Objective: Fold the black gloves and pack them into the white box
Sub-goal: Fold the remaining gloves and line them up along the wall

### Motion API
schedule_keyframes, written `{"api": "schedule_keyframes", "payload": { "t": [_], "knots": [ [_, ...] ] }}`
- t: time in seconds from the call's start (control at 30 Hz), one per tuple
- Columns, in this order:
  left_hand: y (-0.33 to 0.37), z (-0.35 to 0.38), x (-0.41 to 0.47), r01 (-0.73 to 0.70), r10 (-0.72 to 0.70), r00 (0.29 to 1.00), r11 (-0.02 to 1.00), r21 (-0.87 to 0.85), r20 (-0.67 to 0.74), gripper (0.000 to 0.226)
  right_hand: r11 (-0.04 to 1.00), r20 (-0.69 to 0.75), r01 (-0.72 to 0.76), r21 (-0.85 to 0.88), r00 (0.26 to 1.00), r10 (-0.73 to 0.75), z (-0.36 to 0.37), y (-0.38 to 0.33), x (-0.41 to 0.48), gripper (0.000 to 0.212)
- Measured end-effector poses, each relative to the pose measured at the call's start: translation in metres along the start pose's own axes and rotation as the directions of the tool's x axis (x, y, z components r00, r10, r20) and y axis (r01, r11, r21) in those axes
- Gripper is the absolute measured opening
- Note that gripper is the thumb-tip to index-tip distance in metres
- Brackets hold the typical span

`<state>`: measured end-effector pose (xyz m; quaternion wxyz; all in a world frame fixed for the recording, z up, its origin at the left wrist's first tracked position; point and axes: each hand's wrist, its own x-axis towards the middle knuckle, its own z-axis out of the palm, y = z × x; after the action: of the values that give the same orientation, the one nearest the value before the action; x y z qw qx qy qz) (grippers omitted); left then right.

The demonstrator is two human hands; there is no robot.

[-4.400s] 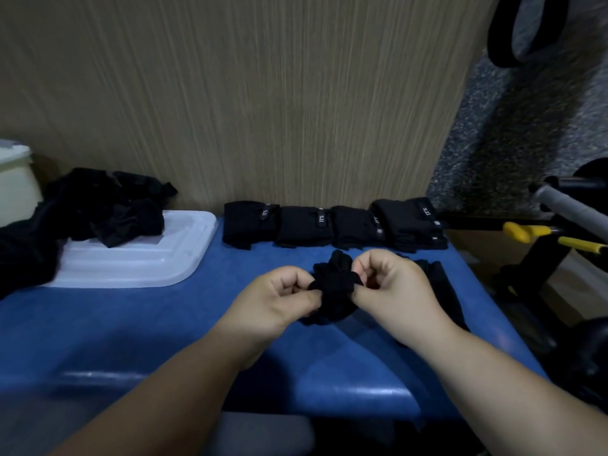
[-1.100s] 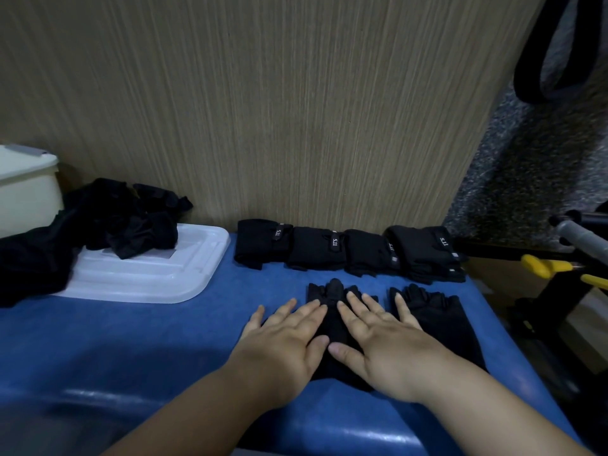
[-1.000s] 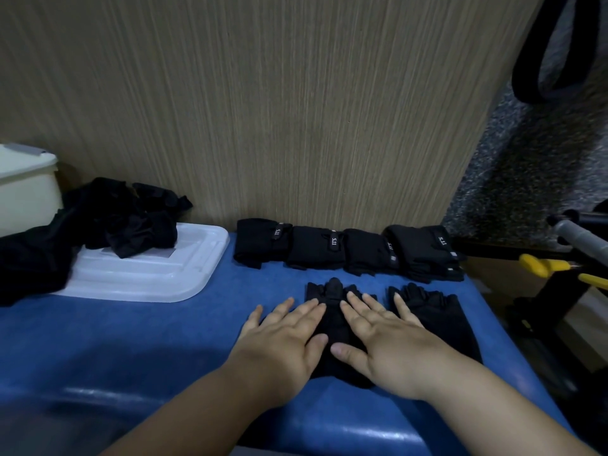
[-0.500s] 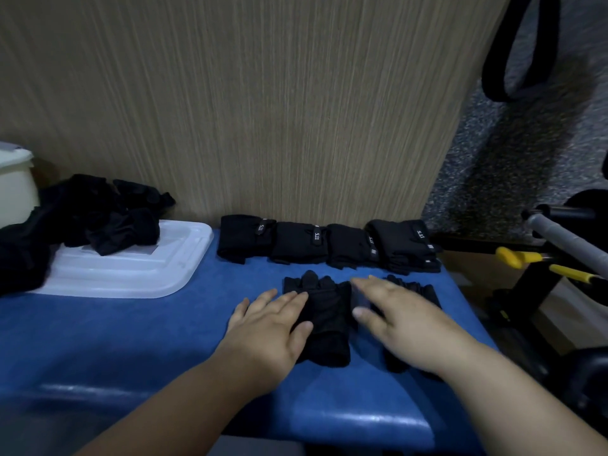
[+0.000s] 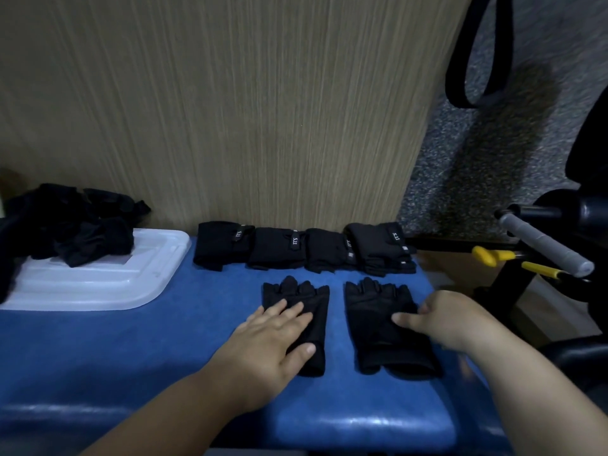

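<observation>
Two black fingerless gloves lie flat side by side on the blue padded bench (image 5: 131, 357). My left hand (image 5: 276, 340) rests flat with straight fingers on the left glove (image 5: 316, 301). My right hand (image 5: 450, 320) is at the right edge of the right glove (image 5: 371, 311), with the thumb on top of the fabric and the fingers curled at that edge. Several folded black gloves (image 5: 302, 248) stand in a row by the wall. A loose pile of black gloves (image 5: 75, 222) lies on a white plastic lid (image 5: 95, 284) at the left. The white box is out of view.
A wood-grain wall panel (image 5: 230, 110) rises directly behind the bench. To the right stands dark exercise gear with a grey handle (image 5: 546, 245) and yellow parts (image 5: 490, 255). A black strap (image 5: 477, 60) hangs at the upper right.
Both hands pressed flat on the left glove a second ago. My right hand has since moved right onto the second glove and curled at its edge. My left hand stayed put.
</observation>
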<state>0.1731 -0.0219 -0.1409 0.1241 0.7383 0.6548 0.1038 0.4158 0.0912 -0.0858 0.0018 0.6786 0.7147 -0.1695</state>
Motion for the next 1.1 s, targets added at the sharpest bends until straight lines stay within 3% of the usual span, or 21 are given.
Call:
{"api": "schedule_keyframes", "payload": {
  "t": [0.1, 0.3, 0.4, 0.5, 0.63, 0.8, 0.9, 0.97, 1.03, 1.1],
  "knots": [
    [0.005, 0.002, 0.001, 0.002, -0.002, 1.0, 1.0, 0.019, -0.005, 0.056, 1.0, -0.014, 0.02, 0.0, 1.0, -0.02, 0.002, -0.003, -0.002, 0.049],
    [0.009, 0.003, 0.004, 0.009, -0.009, 1.0, 1.0, 0.016, 0.001, 0.057, 0.969, -0.085, 0.132, 0.208, 0.99, -0.116, 0.017, -0.013, 0.001, 0.04],
    [0.009, 0.002, 0.004, 0.011, -0.011, 1.0, 1.0, -0.012, -0.002, 0.057, 0.802, 0.005, 0.118, 0.586, 0.989, -0.148, 0.027, -0.019, 0.002, 0.016],
    [0.009, 0.001, 0.003, 0.003, -0.005, 1.0, 0.997, -0.072, -0.026, 0.056, 0.635, 0.09, 0.051, 0.771, 0.978, -0.188, 0.032, -0.026, -0.001, 0.017],
    [0.005, -0.002, 0.002, -0.016, 0.004, 0.996, 0.99, -0.139, -0.087, 0.054, 0.461, 0.149, -0.017, 0.887, 0.956, -0.252, 0.027, -0.037, -0.006, 0.026],
    [0.002, -0.005, 0.001, -0.043, 0.023, 0.993, 0.985, -0.168, -0.119, 0.051, 0.36, 0.162, -0.044, 0.932, 0.939, -0.304, 0.021, -0.043, -0.01, 0.016],
    [0.001, -0.004, 0.003, -0.045, 0.029, 0.997, 0.975, -0.219, -0.074, 0.049, 0.346, 0.155, -0.023, 0.938, 0.92, -0.359, 0.018, -0.049, -0.015, 0.028],
    [-0.001, -0.004, 0.005, 0.01, -0.043, 0.996, 0.92, -0.393, -0.076, 0.039, 0.329, 0.158, -0.018, 0.944, 0.901, -0.404, 0.017, -0.054, -0.019, 0.032],
    [-0.002, -0.006, 0.008, 0.082, -0.173, 0.981, 0.779, -0.622, -0.087, 0.027, 0.297, 0.168, -0.031, 0.954, 0.877, -0.45, 0.02, -0.058, -0.021, 0.028],
    [-0.005, -0.009, 0.01, 0.103, -0.289, 0.947, 0.69, -0.717, -0.142, 0.034, 0.3, 0.168, -0.021, 0.954, 0.865, -0.472, 0.024, -0.062, -0.021, 0.023]
  ]
}}
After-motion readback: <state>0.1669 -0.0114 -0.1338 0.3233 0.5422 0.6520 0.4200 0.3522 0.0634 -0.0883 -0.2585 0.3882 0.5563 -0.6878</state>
